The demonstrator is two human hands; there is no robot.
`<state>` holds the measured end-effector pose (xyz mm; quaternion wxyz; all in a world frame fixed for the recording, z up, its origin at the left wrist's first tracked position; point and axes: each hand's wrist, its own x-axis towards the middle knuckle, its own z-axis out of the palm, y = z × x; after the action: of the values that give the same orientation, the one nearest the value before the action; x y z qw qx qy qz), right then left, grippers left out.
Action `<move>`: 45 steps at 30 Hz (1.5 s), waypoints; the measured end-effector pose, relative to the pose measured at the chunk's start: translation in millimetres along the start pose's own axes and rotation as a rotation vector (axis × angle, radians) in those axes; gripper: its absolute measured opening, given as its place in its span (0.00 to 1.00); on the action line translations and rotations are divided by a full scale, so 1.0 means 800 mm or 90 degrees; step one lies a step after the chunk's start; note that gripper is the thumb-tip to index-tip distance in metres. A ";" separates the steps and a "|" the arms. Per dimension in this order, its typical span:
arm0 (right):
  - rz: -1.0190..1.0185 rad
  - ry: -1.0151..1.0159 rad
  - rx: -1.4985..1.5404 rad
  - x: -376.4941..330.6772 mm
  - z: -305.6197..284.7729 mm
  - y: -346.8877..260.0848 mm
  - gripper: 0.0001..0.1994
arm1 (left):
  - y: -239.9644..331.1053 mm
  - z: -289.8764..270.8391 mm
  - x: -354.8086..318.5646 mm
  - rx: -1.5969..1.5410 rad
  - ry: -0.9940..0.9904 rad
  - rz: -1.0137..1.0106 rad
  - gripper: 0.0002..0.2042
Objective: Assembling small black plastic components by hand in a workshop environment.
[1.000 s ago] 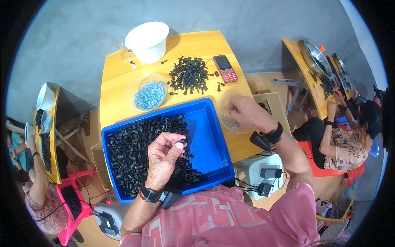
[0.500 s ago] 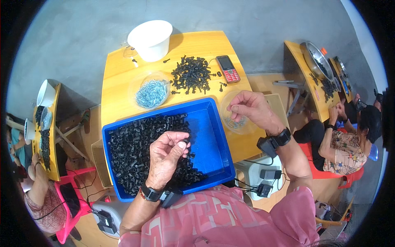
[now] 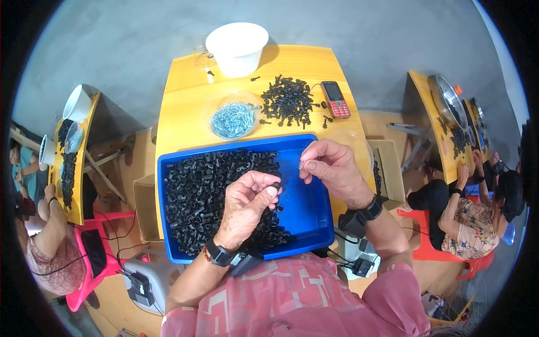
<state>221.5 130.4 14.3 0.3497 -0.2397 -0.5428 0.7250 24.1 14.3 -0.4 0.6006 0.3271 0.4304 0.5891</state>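
Observation:
My left hand (image 3: 247, 208) is closed in a pinch above the blue bin (image 3: 307, 208), with a small black plastic fitting (image 3: 277, 185) at its fingertips. Just to its right, over the bin's bare end, my right hand (image 3: 336, 173) pinches a tiny shiny metal piece (image 3: 302, 164), too small to name surely. The two pinches are close but apart. Many similar black fittings (image 3: 208, 196) fill the left and middle of the bin. Partly behind my right hand stands a shallow clear dish (image 3: 364, 147).
Beyond the bin, a clear bowl of small silvery-blue metal pieces (image 3: 232, 119), a heap of black parts (image 3: 287, 100), a red-keyed phone (image 3: 335, 101) and a white bucket (image 3: 238, 53) share the yellow table (image 3: 182, 106). A cardboard box (image 3: 390, 174) stands right. People work at both side tables.
My right hand has come left from the clear dish to over the bin, carrying the tiny metal piece toward my left hand. The view has shifted, so the table sits farther right.

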 end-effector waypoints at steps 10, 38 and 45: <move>-0.042 -0.015 -0.065 0.002 0.024 -0.003 0.05 | 0.004 0.002 -0.001 0.007 0.011 0.004 0.07; -0.165 0.014 -0.333 -0.005 0.047 0.006 0.09 | -0.003 -0.003 0.000 -0.015 0.013 0.022 0.10; -0.187 -0.019 -0.374 0.000 0.050 0.006 0.08 | -0.004 -0.002 0.000 -0.017 0.011 0.021 0.06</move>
<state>191.4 105.0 21.7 0.3583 -0.2385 -0.7625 0.4830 23.6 14.1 -3.7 0.5914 0.3209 0.4227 0.6071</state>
